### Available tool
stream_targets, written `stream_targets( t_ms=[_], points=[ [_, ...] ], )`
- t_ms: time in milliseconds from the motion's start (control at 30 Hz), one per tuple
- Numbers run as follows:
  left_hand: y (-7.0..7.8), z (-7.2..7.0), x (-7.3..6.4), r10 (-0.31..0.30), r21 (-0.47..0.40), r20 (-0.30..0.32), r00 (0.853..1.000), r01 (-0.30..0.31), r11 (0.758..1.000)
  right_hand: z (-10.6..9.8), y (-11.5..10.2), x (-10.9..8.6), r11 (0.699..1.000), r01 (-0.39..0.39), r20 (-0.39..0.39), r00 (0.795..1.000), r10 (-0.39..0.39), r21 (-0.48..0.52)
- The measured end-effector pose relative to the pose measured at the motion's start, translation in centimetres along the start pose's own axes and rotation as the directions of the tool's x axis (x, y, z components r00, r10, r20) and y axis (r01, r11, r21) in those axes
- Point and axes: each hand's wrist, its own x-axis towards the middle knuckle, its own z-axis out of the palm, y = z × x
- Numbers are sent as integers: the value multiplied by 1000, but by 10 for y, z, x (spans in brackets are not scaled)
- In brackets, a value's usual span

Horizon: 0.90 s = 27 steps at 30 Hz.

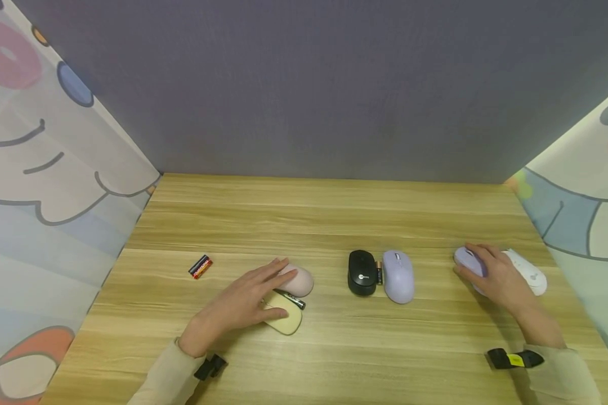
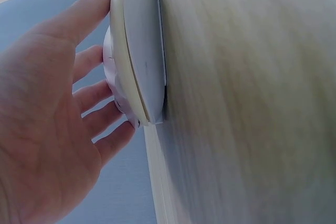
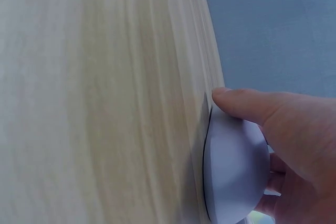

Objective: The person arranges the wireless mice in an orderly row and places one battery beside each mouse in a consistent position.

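Observation:
In the head view my left hand (image 1: 243, 298) spreads over two computer mice. Its fingertips touch a pinkish mouse (image 1: 300, 282), while the thumb lies on a pale yellow mouse (image 1: 289, 319). Between those two mice lies a battery (image 1: 296, 302). The left wrist view shows the fingers nearly straight along the mice. At the right, my right hand (image 1: 501, 278) grips a light purple mouse (image 1: 468, 260), thumb on the near side and fingers over the far side; the right wrist view shows this mouse (image 3: 236, 166) low on the tabletop. A white mouse (image 1: 529, 273) sits just beside that hand, partly hidden.
Mid-table, a black mouse (image 1: 362, 273) and another light purple mouse (image 1: 398, 277) flank an upright-lying battery (image 1: 379, 273). Two batteries (image 1: 200, 266) lie side by side at the left. A grey panel (image 1: 324, 101) rises behind the wooden table (image 1: 324, 354).

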Motion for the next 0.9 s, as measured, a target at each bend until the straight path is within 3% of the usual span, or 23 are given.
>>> stream_targets(
  t_ms=[367,900],
  points=[
    [-1,1,-1,-1,2,-5,1000,1,1000,1,1,0,1000,22,-21,1000,-22,7],
    [-1,-1,-1,-2,-11,-2,1000,2,1000,-4,-4,14,999,-36,49,998,35,10]
  ],
)
